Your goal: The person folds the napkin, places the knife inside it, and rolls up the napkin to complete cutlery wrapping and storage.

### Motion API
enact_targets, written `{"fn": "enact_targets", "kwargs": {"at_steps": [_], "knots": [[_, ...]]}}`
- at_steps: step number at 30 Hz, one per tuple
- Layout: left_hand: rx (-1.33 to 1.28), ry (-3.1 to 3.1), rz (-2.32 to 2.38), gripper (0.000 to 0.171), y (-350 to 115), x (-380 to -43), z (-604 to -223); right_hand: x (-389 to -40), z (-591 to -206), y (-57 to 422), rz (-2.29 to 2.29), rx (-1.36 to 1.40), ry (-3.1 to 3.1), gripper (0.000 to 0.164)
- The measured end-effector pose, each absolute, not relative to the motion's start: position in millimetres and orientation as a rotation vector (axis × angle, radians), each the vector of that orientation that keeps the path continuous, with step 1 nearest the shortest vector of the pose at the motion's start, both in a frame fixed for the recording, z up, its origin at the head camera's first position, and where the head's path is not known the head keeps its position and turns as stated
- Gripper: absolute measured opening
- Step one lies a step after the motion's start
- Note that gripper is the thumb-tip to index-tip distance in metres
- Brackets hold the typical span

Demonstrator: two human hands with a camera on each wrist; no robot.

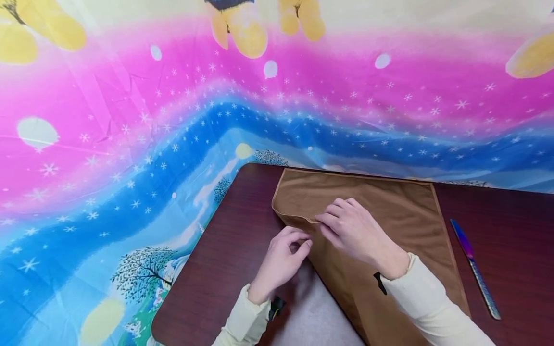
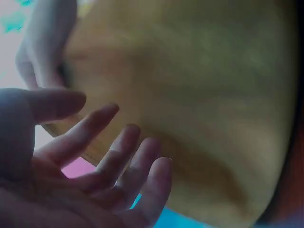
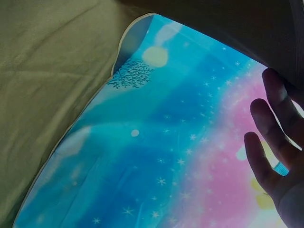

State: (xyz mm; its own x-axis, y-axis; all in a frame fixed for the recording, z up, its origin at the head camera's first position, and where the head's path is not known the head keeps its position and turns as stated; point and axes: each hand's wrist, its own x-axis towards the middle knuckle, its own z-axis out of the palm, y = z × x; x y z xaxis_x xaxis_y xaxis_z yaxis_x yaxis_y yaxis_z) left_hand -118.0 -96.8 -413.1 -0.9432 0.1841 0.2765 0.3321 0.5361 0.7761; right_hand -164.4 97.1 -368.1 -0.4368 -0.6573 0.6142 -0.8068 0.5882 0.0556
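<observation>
A brown cloth (image 1: 389, 202) with a thin stitched hem lies over the dark wooden table, its left edge raised in a fold. With thumb and fingers my right hand (image 1: 352, 230) pinches that raised edge; in the right wrist view several of its fingers (image 3: 266, 156) are spread beside the cloth (image 3: 52, 71). Just left of the edge is my left hand (image 1: 283, 257), its fingertips close to the cloth. The left wrist view shows this hand (image 2: 99, 166) with loosely spread fingers and nothing in them, in front of the lifted cloth (image 2: 204, 95).
A table knife (image 1: 476, 271) with a blue-purple sheen lies right of the cloth on the table (image 1: 216, 250). A pale grey patch (image 1: 322, 307) shows beside the cloth near the front. Behind and left of the table hangs a colourful printed sheet (image 1: 186, 105).
</observation>
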Motion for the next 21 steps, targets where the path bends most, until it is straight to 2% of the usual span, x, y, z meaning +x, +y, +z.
{"fn": "enact_targets", "kwargs": {"at_steps": [9, 21], "knots": [[-0.518, -2.726, -0.826, 0.023, -92, -114, -429, -169, -372, 101, 0.365, 1.120, -2.287, 0.014], [-0.663, -2.814, -0.536, 0.039, -89, -114, -444, -176, -379, 107, 0.401, 1.052, -2.334, 0.016]]}}
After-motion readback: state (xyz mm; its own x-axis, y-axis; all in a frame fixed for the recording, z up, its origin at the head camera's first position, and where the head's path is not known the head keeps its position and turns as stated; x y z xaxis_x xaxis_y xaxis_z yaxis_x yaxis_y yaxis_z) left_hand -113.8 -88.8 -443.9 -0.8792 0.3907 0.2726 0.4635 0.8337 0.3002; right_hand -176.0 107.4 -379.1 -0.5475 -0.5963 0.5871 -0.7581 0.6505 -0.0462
